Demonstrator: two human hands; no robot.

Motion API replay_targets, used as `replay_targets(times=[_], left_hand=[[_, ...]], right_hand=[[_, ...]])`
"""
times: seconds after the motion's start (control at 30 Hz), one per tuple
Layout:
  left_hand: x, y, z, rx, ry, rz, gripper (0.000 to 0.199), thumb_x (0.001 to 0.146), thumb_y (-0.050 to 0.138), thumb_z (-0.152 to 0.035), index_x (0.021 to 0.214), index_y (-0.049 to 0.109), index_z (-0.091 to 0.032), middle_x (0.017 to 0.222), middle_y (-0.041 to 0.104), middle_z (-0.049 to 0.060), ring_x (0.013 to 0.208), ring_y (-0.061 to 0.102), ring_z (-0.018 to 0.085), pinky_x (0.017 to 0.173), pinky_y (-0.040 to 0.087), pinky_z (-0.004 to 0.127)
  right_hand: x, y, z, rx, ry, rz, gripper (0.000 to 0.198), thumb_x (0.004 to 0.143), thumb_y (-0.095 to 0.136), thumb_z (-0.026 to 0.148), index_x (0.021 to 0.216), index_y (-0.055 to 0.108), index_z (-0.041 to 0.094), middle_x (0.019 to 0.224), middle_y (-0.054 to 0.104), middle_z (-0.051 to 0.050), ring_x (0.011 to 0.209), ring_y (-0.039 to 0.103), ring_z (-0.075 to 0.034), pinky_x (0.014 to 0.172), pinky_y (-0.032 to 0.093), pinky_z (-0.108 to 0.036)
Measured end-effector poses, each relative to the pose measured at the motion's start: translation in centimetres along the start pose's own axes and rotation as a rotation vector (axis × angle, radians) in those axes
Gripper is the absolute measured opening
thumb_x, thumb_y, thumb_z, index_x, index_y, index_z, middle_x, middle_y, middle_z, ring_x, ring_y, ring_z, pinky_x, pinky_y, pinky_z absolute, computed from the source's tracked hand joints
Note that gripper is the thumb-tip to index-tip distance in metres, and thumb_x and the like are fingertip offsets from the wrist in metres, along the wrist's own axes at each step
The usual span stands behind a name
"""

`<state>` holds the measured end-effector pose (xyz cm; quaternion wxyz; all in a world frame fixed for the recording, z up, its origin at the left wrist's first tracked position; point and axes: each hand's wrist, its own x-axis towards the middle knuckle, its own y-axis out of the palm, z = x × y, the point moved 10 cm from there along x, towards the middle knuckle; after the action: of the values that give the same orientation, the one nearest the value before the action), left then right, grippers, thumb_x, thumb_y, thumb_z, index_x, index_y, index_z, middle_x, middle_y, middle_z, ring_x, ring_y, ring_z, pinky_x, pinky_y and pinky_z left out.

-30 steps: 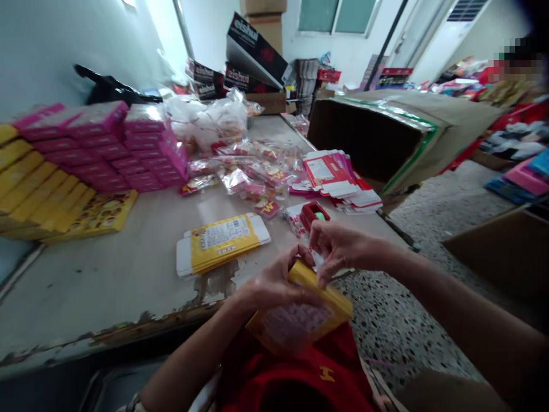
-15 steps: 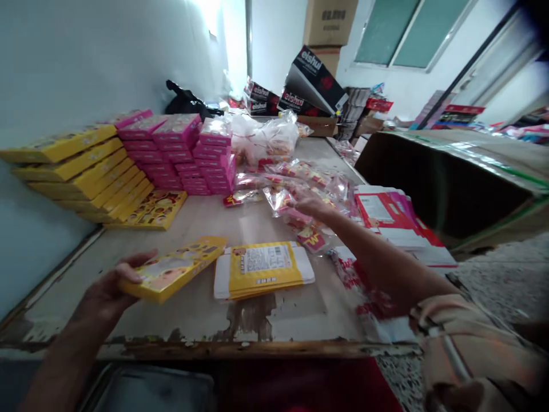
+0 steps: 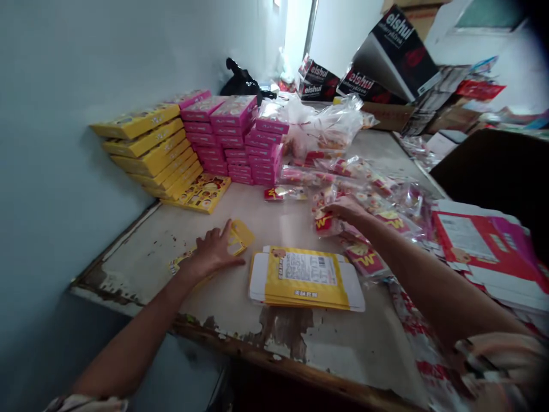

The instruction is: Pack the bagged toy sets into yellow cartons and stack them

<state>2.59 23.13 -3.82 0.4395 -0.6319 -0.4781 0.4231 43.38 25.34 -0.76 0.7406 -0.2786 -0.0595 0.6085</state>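
Note:
My left hand (image 3: 211,252) spans a yellow printed box (image 3: 240,237) lying on the table, thumb on the near side and fingers on the far side. An end flap of that box stands open past my fingertips; my hand covers much of the rest. Farther right, the fingers of my right hand (image 3: 347,209) are closed on a clear packet (image 3: 323,222) with a red and yellow "M" label. More such packets (image 3: 364,257) lie beneath and around that hand. Between my arms rests a small stack of flattened yellow cartons (image 3: 306,277).
Stacked yellow boxes (image 3: 150,149) and pink boxes (image 3: 234,134) stand along the left wall. Behind the packets sits a white plastic bag (image 3: 317,123). Flattened red cartons (image 3: 467,246) lie at right, beside a large open cardboard box (image 3: 493,171). Black cartons (image 3: 394,57) stand at the back.
The yellow box, raised in my left hand before, now lies on the table under it. My right hand, open over the packets earlier, has closed on one. The view has swung left.

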Motion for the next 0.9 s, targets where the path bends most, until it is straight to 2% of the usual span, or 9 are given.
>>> replay_targets(times=[0.07, 0.17, 0.3, 0.4, 0.47, 0.6, 0.73, 0.83, 0.9], left_hand=[[0.9, 0.0, -0.1, -0.036, -0.002, 0.022, 0.124, 0.057, 0.086, -0.059, 0.159, 0.031, -0.015, 0.145, 0.052, 0.03, 0.136, 0.048, 0.05, 0.107, 0.041, 0.062], [0.3, -2.3, -0.4, -0.33, 0.146, -0.017, 0.124, 0.057, 0.089, -0.053, 0.159, 0.029, -0.016, 0.155, 0.045, 0.024, 0.139, 0.049, 0.041, 0.111, 0.044, 0.051], [-3.0, -6.1, -3.5, -0.589, 0.421, -0.053, 0.12, 0.057, 0.091, -0.047, 0.156, 0.028, -0.022, 0.148, 0.051, 0.016, 0.13, 0.056, 0.033, 0.111, 0.047, 0.048], [-5.9, -7.8, -7.5, -0.536, 0.585, -0.118, 0.12, 0.056, 0.093, -0.044, 0.155, 0.028, -0.023, 0.14, 0.052, 0.013, 0.127, 0.056, 0.033, 0.111, 0.047, 0.05], [-7.8, -8.2, -10.2, -0.479, 0.664, -0.169, 0.123, 0.056, 0.094, -0.046, 0.156, 0.027, -0.021, 0.143, 0.048, 0.016, 0.128, 0.054, 0.035, 0.11, 0.047, 0.05], [-11.3, -8.0, -14.6, -0.405, 0.695, -0.325, 0.122, 0.057, 0.094, -0.049, 0.155, 0.028, -0.02, 0.141, 0.047, 0.016, 0.128, 0.051, 0.036, 0.111, 0.045, 0.05], [-13.9, -8.1, -16.6, -0.47, 0.497, -0.612, 0.121, 0.06, 0.092, -0.05, 0.156, 0.024, -0.021, 0.135, 0.048, 0.015, 0.127, 0.051, 0.036, 0.11, 0.044, 0.05], [-15.4, -8.4, -18.3, -0.42, 0.407, -0.724, 0.124, 0.059, 0.091, -0.048, 0.157, 0.022, -0.018, 0.133, 0.05, 0.017, 0.126, 0.05, 0.04, 0.107, 0.045, 0.054], [-16.0, -8.9, -19.8, -0.332, 0.433, -0.705, 0.123, 0.057, 0.091, -0.047, 0.157, 0.026, -0.017, 0.131, 0.052, 0.018, 0.126, 0.05, 0.043, 0.108, 0.044, 0.057]], right_hand=[[-1.8, 0.4, 0.0, 0.036, 0.038, 0.045, 0.026, 0.07, 0.077, 0.024, 0.058, 0.054, 0.019, 0.042, 0.05, 0.002, 0.038, 0.043, -0.01, 0.042, 0.034, -0.026], [-5.5, 0.9, 2.1, 0.145, 0.011, 0.126, 0.02, 0.075, 0.073, 0.03, 0.067, 0.061, 0.016, 0.054, 0.064, -0.006, 0.045, 0.056, -0.013, 0.046, 0.044, -0.025], [-11.8, 0.1, 9.8, 0.29, -0.282, 0.157, 0.025, 0.077, 0.077, 0.036, 0.076, 0.06, 0.018, 0.056, 0.065, -0.002, 0.046, 0.059, -0.012, 0.045, 0.046, -0.023], [-17.0, -0.7, 14.7, 0.301, -0.483, 0.137, 0.024, 0.08, 0.076, 0.031, 0.081, 0.055, 0.02, 0.056, 0.064, 0.0, 0.045, 0.06, -0.014, 0.043, 0.045, -0.025], [-19.8, -0.5, 15.9, 0.277, -0.534, 0.153, 0.024, 0.082, 0.074, 0.028, 0.085, 0.051, 0.022, 0.057, 0.063, 0.001, 0.046, 0.062, -0.015, 0.043, 0.046, -0.026], [-23.8, -1.2, 14.8, 0.217, -0.592, -0.021, 0.03, 0.083, 0.074, 0.028, 0.089, 0.045, 0.024, 0.063, 0.06, 0.003, 0.052, 0.063, -0.016, 0.047, 0.048, -0.029], [-26.7, -1.3, 11.7, 0.339, -0.678, -0.227, 0.027, 0.088, 0.07, 0.033, 0.092, 0.045, 0.024, 0.08, 0.061, 0.002, 0.068, 0.064, -0.015, 0.061, 0.051, -0.03], [-27.3, -0.8, 9.4, 0.273, -0.665, -0.241, 0.019, 0.087, 0.07, 0.031, 0.086, 0.053, 0.022, 0.077, 0.06, 0.002, 0.069, 0.06, -0.015, 0.064, 0.048, -0.03], [-27.1, -0.8, 8.2, 0.146, -0.602, -0.143, 0.017, 0.084, 0.074, 0.029, 0.079, 0.061, 0.02, 0.073, 0.062, 0.001, 0.07, 0.06, -0.016, 0.065, 0.047, -0.031]])
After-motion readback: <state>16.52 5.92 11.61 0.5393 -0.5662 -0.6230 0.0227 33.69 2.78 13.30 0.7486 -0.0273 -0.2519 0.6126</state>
